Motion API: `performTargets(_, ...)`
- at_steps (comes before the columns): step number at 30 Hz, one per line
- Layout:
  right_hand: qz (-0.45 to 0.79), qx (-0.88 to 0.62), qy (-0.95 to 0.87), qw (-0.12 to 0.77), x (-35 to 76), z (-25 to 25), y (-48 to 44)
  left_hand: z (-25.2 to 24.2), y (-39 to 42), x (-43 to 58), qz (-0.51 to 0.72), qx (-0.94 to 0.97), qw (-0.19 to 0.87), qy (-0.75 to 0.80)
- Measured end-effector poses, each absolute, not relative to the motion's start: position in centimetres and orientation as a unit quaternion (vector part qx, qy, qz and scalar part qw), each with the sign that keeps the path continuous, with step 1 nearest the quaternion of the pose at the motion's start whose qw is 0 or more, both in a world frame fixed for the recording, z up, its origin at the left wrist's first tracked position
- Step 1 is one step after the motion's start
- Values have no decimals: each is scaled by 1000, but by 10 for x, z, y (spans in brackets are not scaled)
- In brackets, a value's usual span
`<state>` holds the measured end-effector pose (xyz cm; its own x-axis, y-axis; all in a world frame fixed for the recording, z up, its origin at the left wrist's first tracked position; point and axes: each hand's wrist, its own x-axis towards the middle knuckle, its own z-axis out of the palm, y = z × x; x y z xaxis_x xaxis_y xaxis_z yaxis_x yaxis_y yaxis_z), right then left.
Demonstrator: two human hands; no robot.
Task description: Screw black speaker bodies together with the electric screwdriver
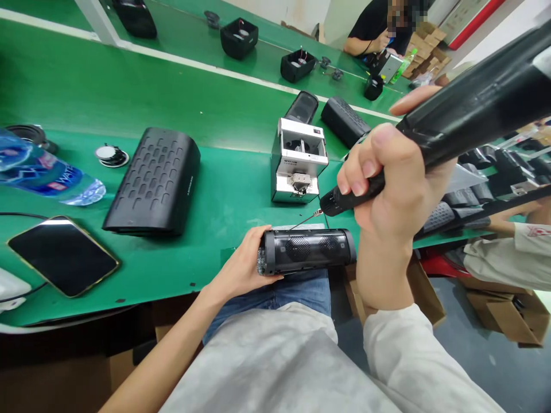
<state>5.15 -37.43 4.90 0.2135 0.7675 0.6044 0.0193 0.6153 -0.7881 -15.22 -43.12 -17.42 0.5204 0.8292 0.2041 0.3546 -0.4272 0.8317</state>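
Note:
My left hand (245, 264) is closed round the left end of a black speaker (312, 251), which lies on its side at the table's front edge. In my right hand (387, 172) is a black electric screwdriver (465, 100), its body slanting up to the right. Its thin bit points down-left and reaches the speaker's upper edge near the left end; whether the tip touches a screw cannot be made out. Just behind the speaker stands a silver and white screw feeder (299, 163).
A larger black speaker (152, 180), a phone (64, 255) and a water bottle (47, 172) lie left on the green table (232, 189). Black housings (239, 39) stand farther back. A person (379, 34) works at the back; another person's sleeve (508, 258) shows right.

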Motion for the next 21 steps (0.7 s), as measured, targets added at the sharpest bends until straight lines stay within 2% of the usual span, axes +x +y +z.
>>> performTargets(7,335,-306,-576,680,41,25,-371,-177,-430,-152,323,779,393,366)
performTargets(11,388,-333,-553,658,33,6,-374,-181,-435,-148,341,761,415,365)
performTargets(21,366,-349,-567,650,42,-8,-376,-203,-424,-141,360,768,401,345)
